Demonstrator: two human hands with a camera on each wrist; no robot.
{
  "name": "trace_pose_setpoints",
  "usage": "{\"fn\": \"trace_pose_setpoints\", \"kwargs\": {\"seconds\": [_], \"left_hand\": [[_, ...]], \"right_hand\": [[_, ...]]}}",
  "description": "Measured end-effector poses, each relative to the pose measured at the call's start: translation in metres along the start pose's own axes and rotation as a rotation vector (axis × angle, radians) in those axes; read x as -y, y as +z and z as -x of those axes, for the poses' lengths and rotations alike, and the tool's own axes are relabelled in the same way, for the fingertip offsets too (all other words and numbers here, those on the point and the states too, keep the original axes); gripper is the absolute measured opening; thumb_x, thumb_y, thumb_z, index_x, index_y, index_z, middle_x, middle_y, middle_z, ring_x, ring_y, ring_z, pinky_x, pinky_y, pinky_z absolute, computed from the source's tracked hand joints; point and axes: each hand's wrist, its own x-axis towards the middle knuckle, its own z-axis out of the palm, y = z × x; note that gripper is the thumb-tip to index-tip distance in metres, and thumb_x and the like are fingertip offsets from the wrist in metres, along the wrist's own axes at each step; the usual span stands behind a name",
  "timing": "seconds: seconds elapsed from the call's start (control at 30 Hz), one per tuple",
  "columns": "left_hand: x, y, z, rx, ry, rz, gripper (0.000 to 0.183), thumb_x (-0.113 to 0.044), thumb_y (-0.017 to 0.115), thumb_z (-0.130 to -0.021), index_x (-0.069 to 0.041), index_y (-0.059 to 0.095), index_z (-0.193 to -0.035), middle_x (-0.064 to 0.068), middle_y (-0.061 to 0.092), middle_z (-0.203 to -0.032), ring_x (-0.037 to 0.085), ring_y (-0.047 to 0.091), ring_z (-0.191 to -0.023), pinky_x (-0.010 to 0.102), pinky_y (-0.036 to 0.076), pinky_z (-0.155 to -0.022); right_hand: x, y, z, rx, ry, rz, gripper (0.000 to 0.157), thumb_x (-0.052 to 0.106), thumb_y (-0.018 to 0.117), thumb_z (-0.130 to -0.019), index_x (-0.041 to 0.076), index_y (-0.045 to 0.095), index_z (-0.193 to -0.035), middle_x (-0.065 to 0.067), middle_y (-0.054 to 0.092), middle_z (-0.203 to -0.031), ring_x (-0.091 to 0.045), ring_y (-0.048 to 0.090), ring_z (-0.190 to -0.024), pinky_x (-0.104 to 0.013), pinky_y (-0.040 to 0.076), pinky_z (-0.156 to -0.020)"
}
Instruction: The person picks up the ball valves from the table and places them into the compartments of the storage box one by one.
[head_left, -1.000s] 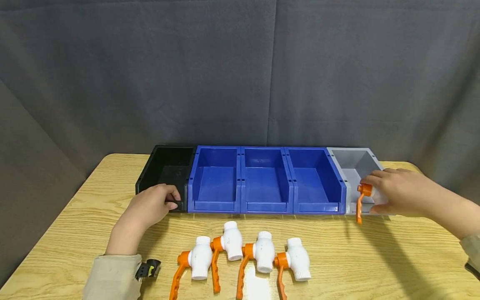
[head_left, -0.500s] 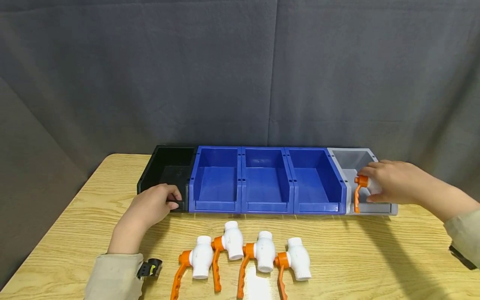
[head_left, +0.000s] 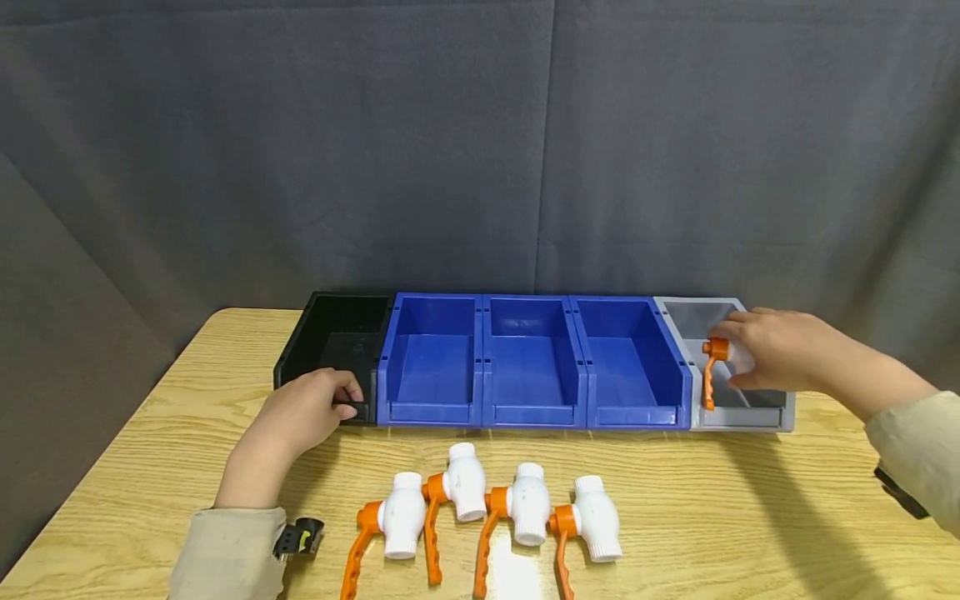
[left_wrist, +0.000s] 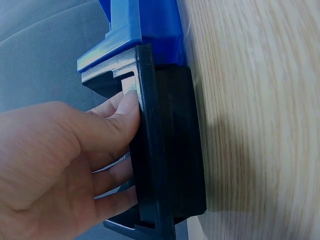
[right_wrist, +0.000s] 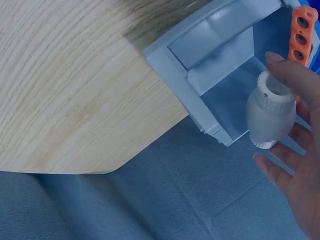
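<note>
And there's the white valve (right_wrist: 272, 115), up in the person's grasp and within the outline of the grey bin (head_left: 742, 419) as seen from the head; whether any of it touches the floor in there, I can't tell. The right hand (head_left: 786, 350) has it, thumb by one ribbed end, fingers curled in by the other, so the barrel's long axis runs across the gap from thumb to fingers. The orange lever (right_wrist: 302, 31) lies off to the blue-bin side, clear of the palm, slanting back toward the person near the bin's left wall.

What a chunky thing it is! A rounded white belly, a ribbed collar at each end, one open mouth showing round and hollow to the wrist camera, and a bright orange lever with holes along it.

Moving outward, three blue bins (head_left: 534, 414) stand side by side between the grey one and the black bin (head_left: 348, 312) at the opposite end. Over there, well apart from the valve, the left hand (head_left: 303, 408) pinches the black bin's front lip, thumb outside, fingers tucked behind.

Nearer the person, four more valves (head_left: 403, 517) lie on the wooden table (head_left: 187, 417), levers pointing back this way. Behind everything hangs a dark grey curtain (head_left: 450, 150).
</note>
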Motion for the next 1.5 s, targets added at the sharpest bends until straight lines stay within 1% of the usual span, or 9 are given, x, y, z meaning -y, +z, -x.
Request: {"fn": "trace_pose_setpoints", "kwargs": {"seconds": [0.13,0.33,0.57,0.83,0.97,1.13,1.27,1.43,1.5], "left_hand": [[0.001,0.000,0.000,-0.002,-0.002,0.001,0.008,-0.005,0.072,-0.089,-0.011,0.068,-0.093,0.005,0.064,-0.088,0.022,0.057,-0.078,0.045,0.051,-0.076],[0.001,0.000,0.000,-0.001,-0.002,0.004,0.008,-0.005,0.072,-0.089,-0.011,0.068,-0.093,0.004,0.064,-0.088,0.022,0.057,-0.078,0.045,0.051,-0.076],[0.000,0.000,0.000,-0.002,-0.001,-0.003,0.007,-0.006,0.072,-0.089,-0.011,0.068,-0.093,0.004,0.065,-0.088,0.022,0.057,-0.078,0.045,0.050,-0.076],[0.001,0.001,0.001,-0.006,-0.001,-0.003,0.008,-0.005,0.072,-0.089,-0.011,0.068,-0.092,0.004,0.065,-0.088,0.022,0.057,-0.079,0.046,0.051,-0.077],[0.001,0.002,0.001,-0.008,0.004,-0.002,0.008,-0.005,0.072,-0.089,-0.011,0.068,-0.093,0.004,0.065,-0.088,0.022,0.057,-0.078,0.046,0.051,-0.077],[0.000,0.002,0.001,-0.012,0.004,-0.008,0.007,-0.006,0.072,-0.089,-0.011,0.069,-0.093,0.004,0.065,-0.088,0.022,0.058,-0.078,0.046,0.051,-0.076],[-0.002,0.001,0.002,-0.015,0.002,-0.011,0.008,-0.005,0.072,-0.089,-0.011,0.069,-0.093,0.004,0.065,-0.088,0.022,0.058,-0.078,0.045,0.051,-0.076],[-0.003,0.001,0.002,-0.019,0.002,-0.015,0.008,-0.005,0.072,-0.089,-0.011,0.068,-0.092,0.004,0.065,-0.087,0.021,0.058,-0.077,0.045,0.051,-0.075],[-0.003,0.002,0.002,-0.020,0.002,-0.016,0.008,-0.005,0.072,-0.089,-0.011,0.068,-0.092,0.004,0.065,-0.087,0.021,0.057,-0.077,0.045,0.051,-0.075]], "right_hand": [[-0.003,0.001,-0.005,0.010,0.007,-0.006,0.055,0.025,0.093,-0.063,0.005,0.069,-0.109,-0.007,0.067,-0.100,-0.023,0.060,-0.082,-0.046,0.056,-0.069],[-0.004,0.002,-0.012,0.034,0.035,0.004,0.056,0.024,0.093,-0.064,0.004,0.068,-0.110,-0.009,0.067,-0.101,-0.025,0.060,-0.084,-0.049,0.055,-0.073],[-0.006,0.005,-0.018,0.066,0.077,0.005,0.057,0.024,0.092,-0.066,0.002,0.067,-0.113,-0.013,0.067,-0.109,-0.032,0.061,-0.093,-0.055,0.053,-0.079],[-0.008,0.017,-0.025,0.047,0.041,-0.022,0.053,0.022,0.092,-0.065,0.004,0.067,-0.108,-0.007,0.065,-0.101,-0.034,0.061,-0.094,-0.056,0.051,-0.081],[-0.008,0.022,-0.026,0.044,0.030,-0.021,0.054,0.022,0.091,-0.064,0.003,0.067,-0.108,-0.009,0.064,-0.100,-0.036,0.061,-0.095,-0.056,0.051,-0.080],[-0.007,0.029,-0.027,0.053,0.032,-0.009,0.055,0.022,0.092,-0.064,0.002,0.067,-0.108,-0.009,0.064,-0.097,-0.034,0.062,-0.089,-0.055,0.053,-0.076],[-0.005,0.035,-0.026,0.049,0.031,-0.003,0.056,0.024,0.093,-0.063,0.002,0.067,-0.108,-0.009,0.065,-0.095,-0.033,0.063,-0.087,-0.055,0.053,-0.077],[-0.003,0.041,-0.026,0.067,0.042,-0.006,0.061,0.028,0.094,-0.062,0.002,0.067,-0.110,-0.009,0.066,-0.097,-0.034,0.063,-0.089,-0.056,0.052,-0.078],[-0.002,0.043,-0.025,0.060,0.037,-0.008,0.061,0.028,0.094,-0.062,0.002,0.067,-0.109,-0.009,0.066,-0.097,-0.034,0.064,-0.090,-0.055,0.053,-0.078]]}}
